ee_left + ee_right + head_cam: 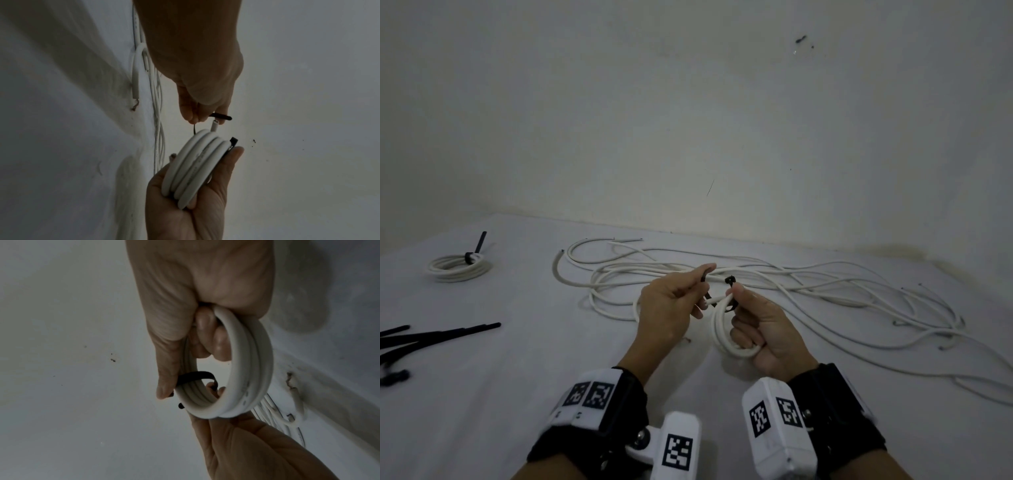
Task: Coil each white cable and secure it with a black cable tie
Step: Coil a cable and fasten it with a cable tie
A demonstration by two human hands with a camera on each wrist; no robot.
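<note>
Coil in hand [726,329]: white cable wound in several turns, held above the bench between the two hands, in front of the loose cables.
Cable tie [195,375]: black strap passed through the coil's opening and over its turns; head [730,281] standing free just above the right thumb, not yet threaded as far as can be seen.
Right hand [763,329]: fingers curled through the coil, thumb pressing the strap against the turns.
Left hand [671,308]: thumb and forefinger pinching the tie's tail [221,116] just beside the coil.
Finished coil [459,268]: far left on the bench, already bound with a black tie whose tail sticks up.
Loose cables [808,291]: a tangle of white cable spread behind and to the right of the hands, still to be coiled; how many cables it holds cannot be told.
Spare ties [431,337]: black straps at the left edge, cut off by the frame.
Bench [534,377]: pale surface against a wall.
Progress: judged one coil done, the second wound and awaiting closure, the rest untouched.
Hidden: the strap's path behind the coil; wrist views are dim.
</note>
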